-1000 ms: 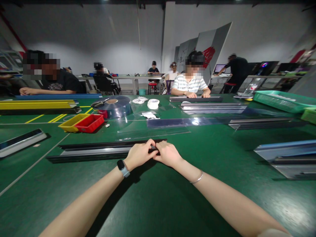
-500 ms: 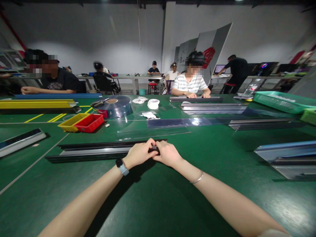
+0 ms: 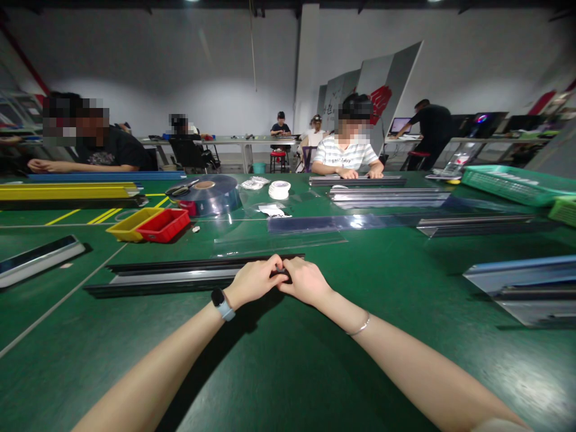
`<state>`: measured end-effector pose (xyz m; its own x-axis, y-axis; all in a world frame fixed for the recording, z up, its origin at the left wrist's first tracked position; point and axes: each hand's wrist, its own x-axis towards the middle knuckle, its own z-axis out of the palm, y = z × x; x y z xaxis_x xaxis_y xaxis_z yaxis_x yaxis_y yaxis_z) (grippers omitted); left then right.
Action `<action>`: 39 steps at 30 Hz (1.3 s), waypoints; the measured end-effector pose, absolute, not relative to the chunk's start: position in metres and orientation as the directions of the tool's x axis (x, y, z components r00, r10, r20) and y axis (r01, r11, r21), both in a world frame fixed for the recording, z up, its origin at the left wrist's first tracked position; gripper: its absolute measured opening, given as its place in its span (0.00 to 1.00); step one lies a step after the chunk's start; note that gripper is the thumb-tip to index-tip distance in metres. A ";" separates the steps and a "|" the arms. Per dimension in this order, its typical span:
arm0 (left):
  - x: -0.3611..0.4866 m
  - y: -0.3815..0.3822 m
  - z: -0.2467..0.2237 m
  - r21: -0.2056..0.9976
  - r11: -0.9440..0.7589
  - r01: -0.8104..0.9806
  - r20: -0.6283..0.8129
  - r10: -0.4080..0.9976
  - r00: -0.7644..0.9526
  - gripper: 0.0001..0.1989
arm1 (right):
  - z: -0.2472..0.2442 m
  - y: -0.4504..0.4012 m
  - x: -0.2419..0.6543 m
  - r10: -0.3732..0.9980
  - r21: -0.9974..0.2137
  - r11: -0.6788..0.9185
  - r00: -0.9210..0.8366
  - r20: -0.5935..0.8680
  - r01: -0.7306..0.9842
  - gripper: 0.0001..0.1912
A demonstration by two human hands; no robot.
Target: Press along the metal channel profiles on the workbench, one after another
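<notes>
A long black channel profile (image 3: pixel 171 276) with a pale grey strip along its inside lies on the green table in front of me. At its right end my left hand (image 3: pixel 254 279), below a watch with a light blue strap, is closed on the profile. Thumb and fingers of my right hand (image 3: pixel 308 279) are curled around the same end. The fingertips of both hands meet there, and they hide most of that end. Just beyond the profile lies a clear plastic strip (image 3: pixel 279 243).
Yellow (image 3: pixel 130 224) and red (image 3: pixel 164 225) bins stand beyond the profile, near a large roll of clear film (image 3: pixel 216 195). Transparent and dark profiles (image 3: pixel 526 294) lie to the right. A green basket (image 3: pixel 508 187) sits at far right. Across the table, a person in a striped shirt (image 3: pixel 346 156) handles a profile.
My hands stay at the profile's right end, with only a slight shift of the fingers. The co-worker at far left has moved their hands a little to the left.
</notes>
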<state>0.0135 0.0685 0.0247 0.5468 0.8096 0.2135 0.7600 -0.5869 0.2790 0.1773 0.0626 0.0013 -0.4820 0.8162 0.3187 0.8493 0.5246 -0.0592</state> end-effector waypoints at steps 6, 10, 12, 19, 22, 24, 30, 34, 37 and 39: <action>0.015 0.067 0.025 0.208 -0.590 0.780 0.204 0.807 0.555 0.11 | -0.002 0.064 0.178 0.806 -0.053 0.535 -0.491 0.330 0.843 0.14; 0.016 0.065 0.024 0.106 -0.610 0.785 0.288 0.774 0.563 0.13 | -0.004 0.064 0.178 0.801 -0.047 0.541 -0.497 0.335 0.840 0.13; 0.017 0.065 0.022 0.055 -0.633 0.773 0.320 0.744 0.586 0.13 | -0.004 0.065 0.178 0.799 -0.048 0.540 -0.494 0.344 0.840 0.12; 0.018 0.065 0.015 -0.023 -0.664 0.747 0.329 0.701 0.633 0.15 | -0.004 0.065 0.177 0.797 -0.042 0.536 -0.489 0.354 0.843 0.12; 0.018 0.065 0.014 -0.041 -0.662 0.748 0.335 0.696 0.635 0.16 | -0.004 0.063 0.176 0.799 -0.031 0.524 -0.479 0.364 0.851 0.11; 0.017 0.065 0.014 -0.050 -0.661 0.749 0.336 0.695 0.636 0.16 | -0.003 0.062 0.175 0.802 -0.026 0.515 -0.471 0.367 0.857 0.11; 0.017 0.065 0.013 -0.069 -0.662 0.746 0.337 0.688 0.642 0.18 | 0.000 0.063 0.175 0.816 -0.014 0.501 -0.467 0.341 0.865 0.14; 0.018 0.066 0.012 -0.076 -0.667 0.741 0.346 0.679 0.647 0.17 | -0.001 0.062 0.174 0.824 -0.015 0.485 -0.452 0.342 0.874 0.14; 0.018 0.065 0.011 -0.076 -0.664 0.744 0.354 0.679 0.643 0.17 | -0.002 0.060 0.172 0.826 -0.007 0.470 -0.437 0.357 0.883 0.13; 0.018 0.065 0.011 -0.075 -0.662 0.745 0.358 0.680 0.640 0.17 | -0.003 0.060 0.172 0.825 0.002 0.463 -0.432 0.364 0.886 0.12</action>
<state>0.0179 0.0650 0.0109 0.6401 0.6796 0.3584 0.7454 -0.6623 -0.0755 0.1721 0.0596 -0.0026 -0.4319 0.8254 0.3636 0.8864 0.4629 0.0021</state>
